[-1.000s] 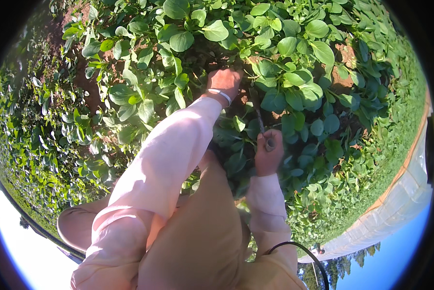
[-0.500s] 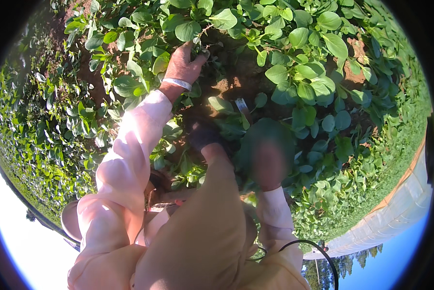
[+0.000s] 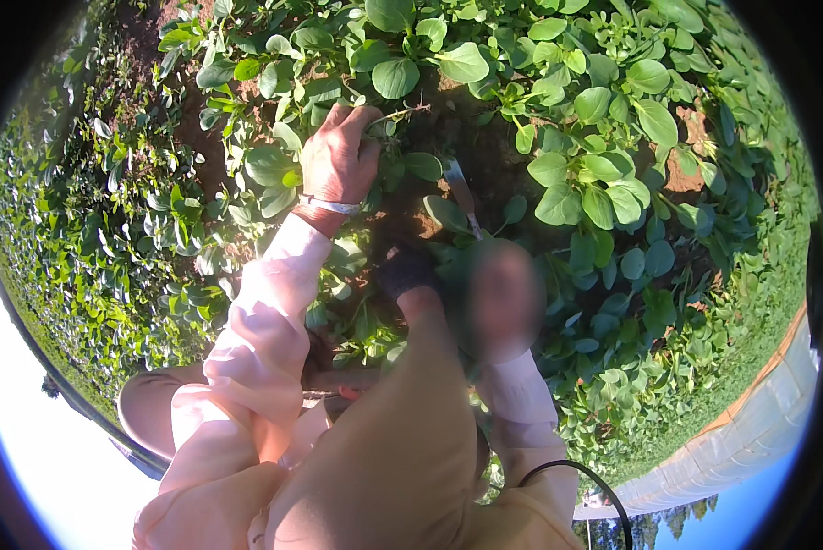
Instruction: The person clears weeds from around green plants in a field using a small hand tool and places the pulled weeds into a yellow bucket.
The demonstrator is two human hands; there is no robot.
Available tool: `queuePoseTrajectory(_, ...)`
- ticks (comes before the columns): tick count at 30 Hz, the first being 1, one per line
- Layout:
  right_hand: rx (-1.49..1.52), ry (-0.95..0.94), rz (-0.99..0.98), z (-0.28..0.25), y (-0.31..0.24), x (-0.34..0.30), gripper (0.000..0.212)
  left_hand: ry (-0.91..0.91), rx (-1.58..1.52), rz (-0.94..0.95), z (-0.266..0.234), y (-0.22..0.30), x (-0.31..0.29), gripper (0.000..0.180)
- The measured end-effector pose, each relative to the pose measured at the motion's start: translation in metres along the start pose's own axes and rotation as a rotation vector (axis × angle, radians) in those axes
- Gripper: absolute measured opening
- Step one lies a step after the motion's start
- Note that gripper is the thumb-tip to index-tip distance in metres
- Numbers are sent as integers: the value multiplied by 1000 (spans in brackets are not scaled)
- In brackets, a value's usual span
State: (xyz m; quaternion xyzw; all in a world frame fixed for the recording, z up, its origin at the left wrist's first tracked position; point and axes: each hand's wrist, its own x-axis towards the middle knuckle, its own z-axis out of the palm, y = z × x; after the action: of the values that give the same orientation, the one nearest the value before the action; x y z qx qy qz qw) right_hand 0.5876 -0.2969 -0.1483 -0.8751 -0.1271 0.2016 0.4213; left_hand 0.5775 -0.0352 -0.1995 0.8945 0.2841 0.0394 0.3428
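Observation:
My left hand [image 3: 340, 163], with a white band at the wrist, is closed around a pulled weed [image 3: 400, 115]. The weed's thin reddish root end sticks out to the right, past the thumb; its leaves are partly hidden by the fingers. Lower and to the right, my right hand [image 3: 505, 289] is smeared by a blur that hides its fingers. A narrow hand tool [image 3: 462, 191], with a pale metal tip and a brown shank, runs from that hand over dark soil. Broad-leaved green plants [image 3: 587, 174] stand around both hands.
My dark shoe [image 3: 406, 270] and tan trouser leg [image 3: 384, 431] are between my arms. Dense leafy rows [image 3: 91, 192] spread on both sides. A black cable [image 3: 604, 490] loops by my right sleeve. A long pale plastic cover [image 3: 732, 440] lies at the lower right.
My left hand has drawn back slightly toward me with the weed, whose root end now shows. My right hand and the tool have moved forward a little over the soil. The view has shifted slightly.

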Motion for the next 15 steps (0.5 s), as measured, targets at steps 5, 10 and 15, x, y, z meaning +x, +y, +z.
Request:
queuePoseTrajectory(5,102,-21,106,16,23,3,17,-120,347,452,17,7,36,33)
queuePoseTrajectory(10,148,36,93,1,37,-2,14,-630,477,646,53,5,41,38)
queuePoseTrajectory(15,126,20,123,-5,25,2,13,-649,609,606,66,8,38,33)
